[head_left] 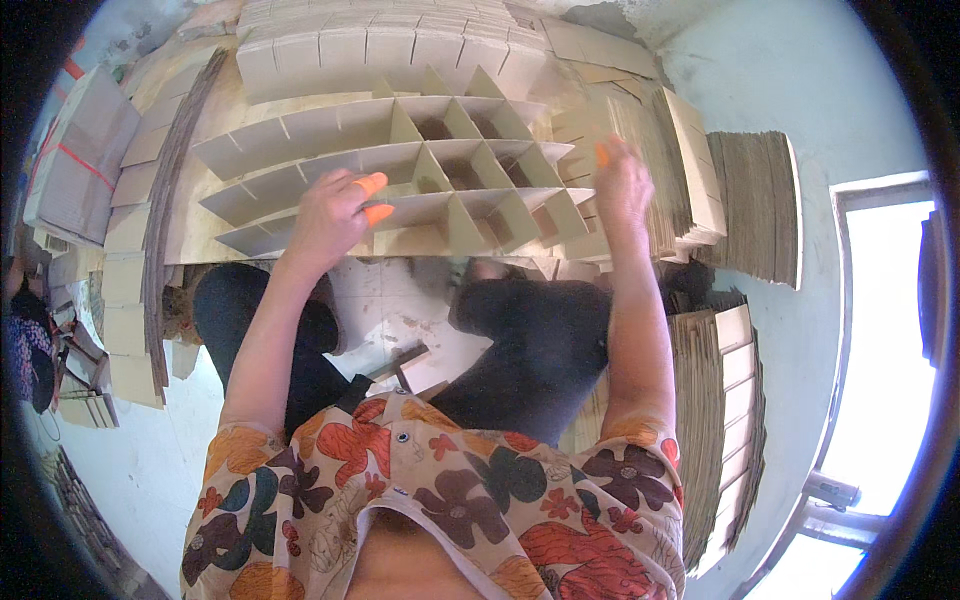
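Note:
A cardboard divider grid [400,170] of crossed long and short strips lies in front of my knees. My left hand [332,215], with orange finger covers, rests on the near long strip of the grid and pinches its top edge. My right hand [620,185], also with an orange fingertip cover, hovers at the grid's right end beside a stack of short cardboard strips [640,150]; its fingers are bent and blurred, and I cannot tell whether it holds a strip.
Stacked cardboard strips [400,45] sit behind the grid. More piles stand at the right [760,205], lower right [720,400] and left [125,290]. Tied bundles [80,165] lie far left. My dark-trousered legs [520,350] straddle a small wooden piece [405,365] on the pale floor.

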